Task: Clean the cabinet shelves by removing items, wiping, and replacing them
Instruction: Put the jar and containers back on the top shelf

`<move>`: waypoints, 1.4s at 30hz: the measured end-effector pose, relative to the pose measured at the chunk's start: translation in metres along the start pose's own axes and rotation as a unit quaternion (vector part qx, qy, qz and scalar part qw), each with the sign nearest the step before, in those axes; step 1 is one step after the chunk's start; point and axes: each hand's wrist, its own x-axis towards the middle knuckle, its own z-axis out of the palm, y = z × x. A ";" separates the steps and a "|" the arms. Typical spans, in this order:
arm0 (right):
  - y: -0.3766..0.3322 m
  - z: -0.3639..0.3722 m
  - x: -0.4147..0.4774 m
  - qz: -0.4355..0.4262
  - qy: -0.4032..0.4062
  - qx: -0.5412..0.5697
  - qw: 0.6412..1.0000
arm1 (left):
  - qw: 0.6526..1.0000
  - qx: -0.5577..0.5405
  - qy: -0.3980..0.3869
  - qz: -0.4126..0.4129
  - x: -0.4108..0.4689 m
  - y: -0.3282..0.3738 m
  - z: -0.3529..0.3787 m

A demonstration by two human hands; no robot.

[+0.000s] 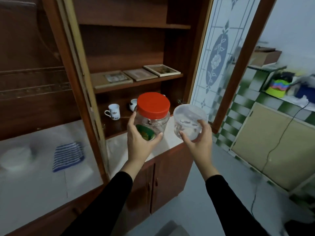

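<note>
My left hand point(139, 142) grips a clear plastic jar point(152, 120) with a red lid and a green label, held upright in front of the cabinet's lowest open shelf point(117, 126). My right hand point(198, 142) grips a round clear plastic container point(189, 120) with a clear lid and small dark bits inside, tilted slightly, just right of the jar. On the lowest shelf stand a white patterned mug point(113, 111) and a second white cup point(133, 104), partly hidden behind the jar. The middle shelf carries three flat picture frames point(139, 74).
The glass cabinet door point(219, 53) with a blue flower pattern stands open to the right. A blue-striped cloth point(68, 155) and a white bowl point(16, 157) lie on the white counter at left. Lower cabinet doors point(163, 178) are below. A green-tiled counter is at far right.
</note>
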 end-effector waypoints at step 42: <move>-0.131 0.185 0.441 -0.193 -0.035 0.279 0.940 | 0.879 0.275 0.372 0.117 0.382 0.123 -0.006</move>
